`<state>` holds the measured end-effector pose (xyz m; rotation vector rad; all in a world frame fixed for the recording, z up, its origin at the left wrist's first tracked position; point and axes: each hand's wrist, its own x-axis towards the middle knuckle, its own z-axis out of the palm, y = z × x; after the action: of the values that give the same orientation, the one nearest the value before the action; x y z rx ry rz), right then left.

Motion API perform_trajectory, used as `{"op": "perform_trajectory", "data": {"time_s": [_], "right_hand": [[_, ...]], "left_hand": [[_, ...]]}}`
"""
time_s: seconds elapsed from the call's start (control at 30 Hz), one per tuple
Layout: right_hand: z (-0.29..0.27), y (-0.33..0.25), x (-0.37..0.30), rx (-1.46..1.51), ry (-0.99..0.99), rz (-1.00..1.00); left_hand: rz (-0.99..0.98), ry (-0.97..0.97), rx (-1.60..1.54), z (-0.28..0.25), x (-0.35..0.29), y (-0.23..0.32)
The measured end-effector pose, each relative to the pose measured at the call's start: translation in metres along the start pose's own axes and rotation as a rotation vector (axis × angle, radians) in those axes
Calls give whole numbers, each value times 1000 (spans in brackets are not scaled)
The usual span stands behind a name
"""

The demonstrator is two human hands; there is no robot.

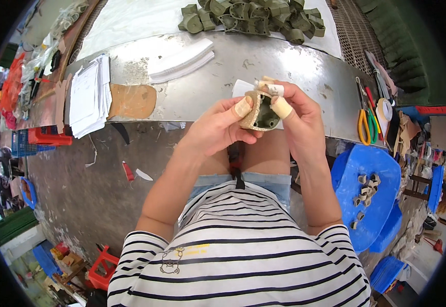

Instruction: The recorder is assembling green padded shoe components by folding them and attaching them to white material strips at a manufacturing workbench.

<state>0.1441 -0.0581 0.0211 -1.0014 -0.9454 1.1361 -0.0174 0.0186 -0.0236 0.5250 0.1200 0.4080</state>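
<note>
Over the metal table's near edge I hold a small hollow olive-green part [267, 116] with a tan, rough-looking covering [251, 115] around its outer wall. Its open side is turned toward the right, and small round bosses show inside. My left hand [217, 127] is closed on the covered side, thumb on top and fingers beneath. At the opposite rim my right hand [306, 116] pinches the part between a taped thumb and fingers. Tape wraps several fingertips. Just behind my hands lies a piece of white paper [242, 88]. My fingers hide some of the part's far side.
Similar green parts [248, 16] are heaped on white sheeting at the back. White strips [182, 61], a paper stack [90, 94] and a brown pad [132, 101] lie left. Yellow-handled scissors [364, 125] lie right, above a blue tub [374, 171] holding several small pieces.
</note>
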Motion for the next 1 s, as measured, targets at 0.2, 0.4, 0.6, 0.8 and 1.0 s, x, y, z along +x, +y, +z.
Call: {"op": "perform_trajectory", "data": {"time_s": [0.2,0.4,0.6,0.8,1.0], "right_hand": [[-12,13,8,-244,-102,-251],[5,9,7,-31,-50,-237],[3,11,7,-23,-66,-223],[9,6,8,45,55,-47],[3,9,12,-301,7,-206]], "left_hand": [[59,-31,26,2,1,4],[134,54,50,9,3,1],[149,68,59,8,3,-2],[151,28,108,1,1,-2],[152,160,282,12,2,3]]}}
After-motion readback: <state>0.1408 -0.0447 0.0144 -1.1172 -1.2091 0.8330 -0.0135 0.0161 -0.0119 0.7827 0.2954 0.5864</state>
